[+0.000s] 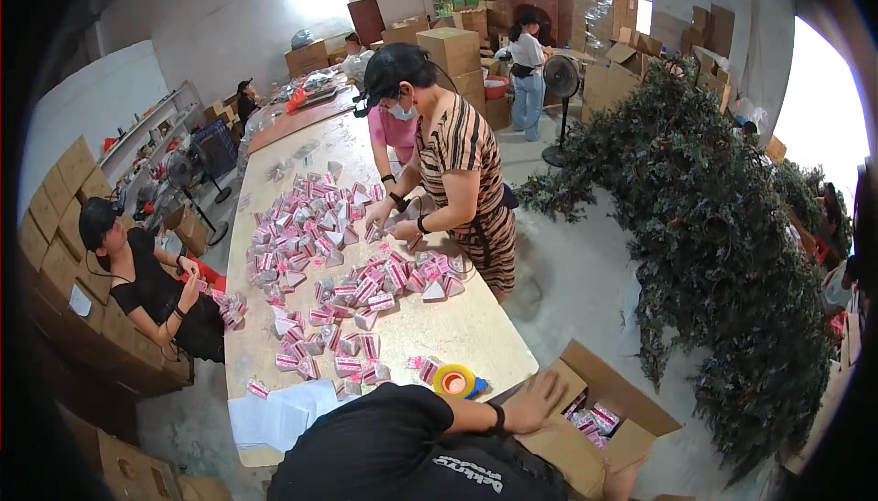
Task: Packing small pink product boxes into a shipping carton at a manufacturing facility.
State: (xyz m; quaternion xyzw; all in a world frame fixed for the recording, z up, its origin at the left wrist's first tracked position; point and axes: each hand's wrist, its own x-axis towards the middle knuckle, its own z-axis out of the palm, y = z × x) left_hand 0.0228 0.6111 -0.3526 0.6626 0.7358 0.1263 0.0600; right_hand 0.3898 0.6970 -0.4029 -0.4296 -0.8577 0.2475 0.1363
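Note:
My left hand (534, 402), with a black band at the wrist, lies flat with fingers stretched on a flap of an open cardboard box (569, 453). Small pink-and-white striped packets (594, 420) show inside the box. At the box's near right side my right hand (626, 480) is only partly seen; its fingers are hidden. Left of my left hand, on the table corner, lie a yellow and blue tape roll (457, 381) and a loose packet (427, 369).
A long pale table (457, 332) bears heaps of pink-and-white packets (302, 226) and white sheets (282, 417). A person in a striped top (455, 135) handles packets across it; another in black (151, 272) sits at left. Dark green artificial foliage (686, 226) is piled right, beside a fan (561, 80).

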